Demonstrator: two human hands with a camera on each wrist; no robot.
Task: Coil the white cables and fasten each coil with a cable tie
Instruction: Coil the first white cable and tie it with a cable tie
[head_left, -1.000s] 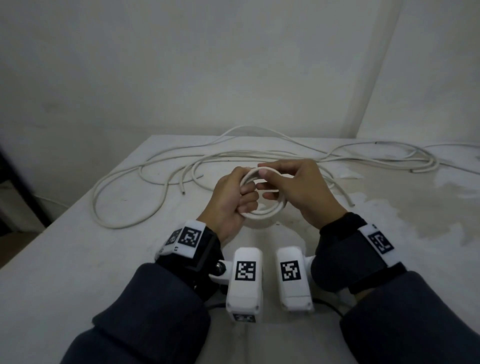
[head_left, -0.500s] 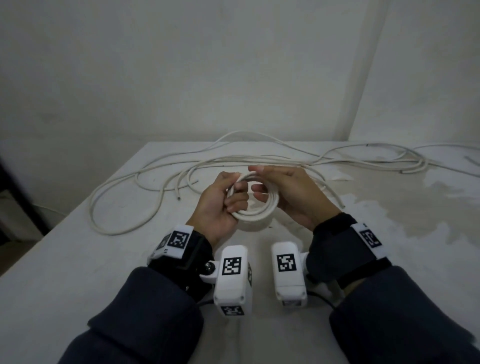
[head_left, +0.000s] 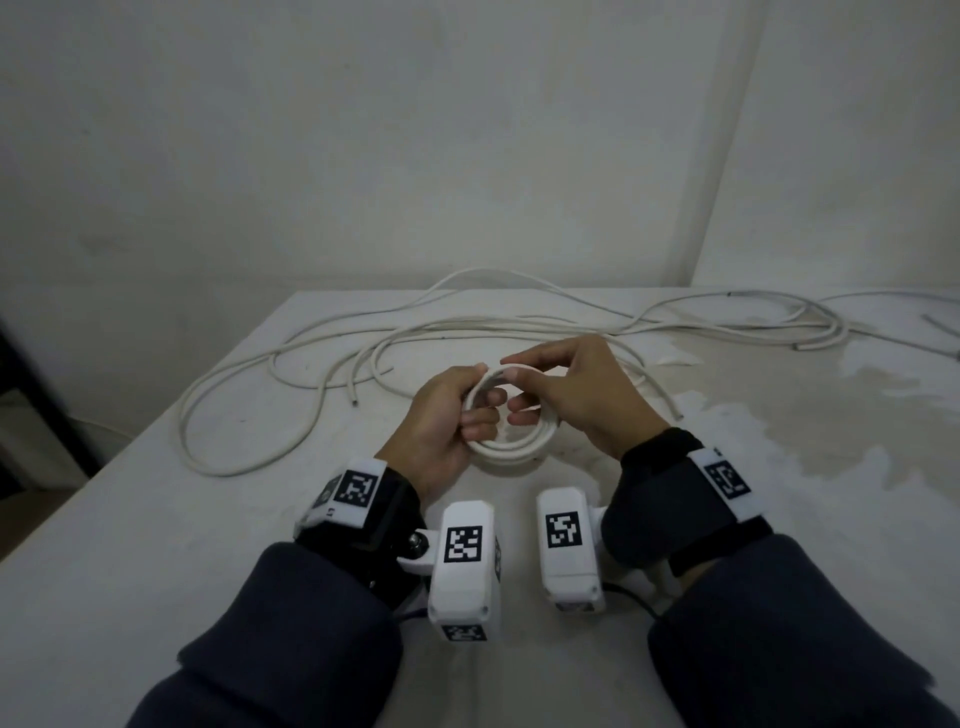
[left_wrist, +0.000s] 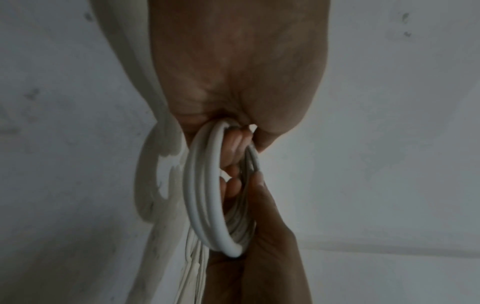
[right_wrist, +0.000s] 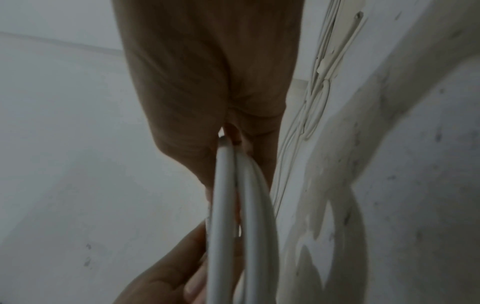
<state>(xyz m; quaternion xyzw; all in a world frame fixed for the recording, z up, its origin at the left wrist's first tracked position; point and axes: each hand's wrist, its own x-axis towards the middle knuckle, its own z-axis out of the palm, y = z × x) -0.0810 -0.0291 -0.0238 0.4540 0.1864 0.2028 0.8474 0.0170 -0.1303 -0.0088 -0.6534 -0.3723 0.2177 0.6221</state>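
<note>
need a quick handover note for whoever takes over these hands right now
Left hand: grips the left side of the coil, fingers curled through its middle.
Right hand: pinches the top of the coil between thumb and fingers.
The coil, several turns of white cable, is held just above the table, near the front middle.
Loose cables still lie spread across the back of the table, left to right.
Done: one cable wound into a coil.
Left: fasten this coil with a cable tie (none visible in any view), then coil and tie the rest.
</note>
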